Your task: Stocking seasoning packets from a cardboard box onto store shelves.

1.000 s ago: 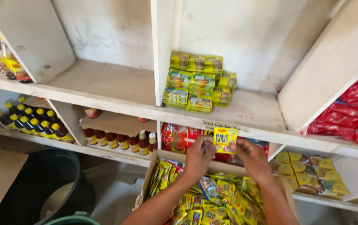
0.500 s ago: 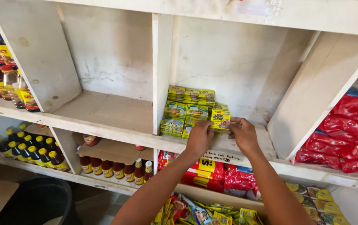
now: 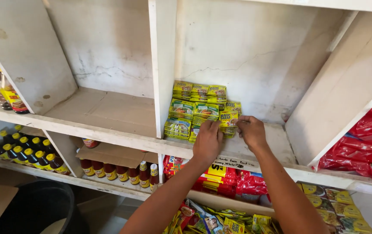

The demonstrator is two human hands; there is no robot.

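Hands meet at a yellow sachet, left hand and right hand both pinching it against the sachet stacks just beyond their fingertips on the shelf.

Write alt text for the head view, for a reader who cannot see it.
Both hands, left hand and right hand, hold a small yellow sachet against stacked yellow and green sachets on a white wooden shelf. Brown sauce bottles and red packets fill neighbouring compartments.
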